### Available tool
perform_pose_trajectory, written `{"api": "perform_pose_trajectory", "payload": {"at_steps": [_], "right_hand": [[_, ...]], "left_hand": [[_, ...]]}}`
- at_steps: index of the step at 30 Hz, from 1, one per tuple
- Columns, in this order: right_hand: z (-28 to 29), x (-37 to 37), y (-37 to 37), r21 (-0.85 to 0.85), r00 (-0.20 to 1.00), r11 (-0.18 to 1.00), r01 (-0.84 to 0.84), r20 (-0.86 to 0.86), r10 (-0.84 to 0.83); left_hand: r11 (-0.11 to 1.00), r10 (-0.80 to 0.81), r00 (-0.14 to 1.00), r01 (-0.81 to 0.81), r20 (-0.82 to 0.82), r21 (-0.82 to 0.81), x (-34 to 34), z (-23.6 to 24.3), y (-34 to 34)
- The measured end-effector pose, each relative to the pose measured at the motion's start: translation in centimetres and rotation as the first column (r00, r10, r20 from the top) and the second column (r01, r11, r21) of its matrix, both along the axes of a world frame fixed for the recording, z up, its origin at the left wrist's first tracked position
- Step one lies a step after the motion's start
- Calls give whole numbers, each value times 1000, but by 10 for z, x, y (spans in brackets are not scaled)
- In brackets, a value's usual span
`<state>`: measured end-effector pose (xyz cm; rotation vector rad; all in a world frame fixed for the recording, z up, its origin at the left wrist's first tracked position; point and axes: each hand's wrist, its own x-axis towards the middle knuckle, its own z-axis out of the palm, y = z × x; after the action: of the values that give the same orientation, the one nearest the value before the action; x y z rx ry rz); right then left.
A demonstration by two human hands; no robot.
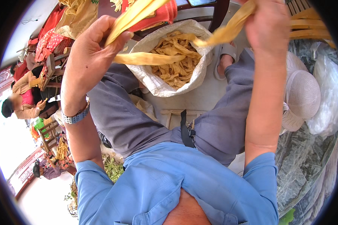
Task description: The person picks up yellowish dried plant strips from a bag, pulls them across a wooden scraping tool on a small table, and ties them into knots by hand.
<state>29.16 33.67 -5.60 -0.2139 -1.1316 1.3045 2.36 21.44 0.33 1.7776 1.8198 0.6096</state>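
Note:
My left hand is closed, thumb against fingers, on a flat yellow dried strip that rises to the upper edge. A second yellow strip runs from under that hand across the bag's mouth. At the upper right, my right hand, slightly blurred, grips a twisted yellow strip whose lower end hangs over the bag. Between my knees stands a white woven bag with its rim rolled open, full of similar crumpled strips. The exact kind of material is unclear.
A red cloth and dark wooden furniture are beyond the bag. On my right lie a pale woven hat and clear plastic. A wooden stool edge shows between my legs. Other people sit at the left.

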Motion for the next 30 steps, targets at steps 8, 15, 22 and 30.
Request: {"api": "perform_pose_trajectory", "payload": {"at_steps": [8, 15, 22, 30], "right_hand": [[-20, 161, 71, -275, 933, 957, -90, -360, -16], [-7, 76, 9, -142, 854, 989, -40, 509, 108], [-24, 7, -24, 176, 397, 957, -231, 915, -72], [-17, -20, -35, 125, 454, 948, -293, 891, 23]], "left_hand": [[939, 344, 939, -343, 14, -34, -80, -30, -23], [899, 237, 953, -141, 190, -416, -61, 4, -45], [812, -170, 980, 199, 103, -549, -3, 18, -14], [863, -297, 950, 311, 99, -397, 20, -1, 13]]}}
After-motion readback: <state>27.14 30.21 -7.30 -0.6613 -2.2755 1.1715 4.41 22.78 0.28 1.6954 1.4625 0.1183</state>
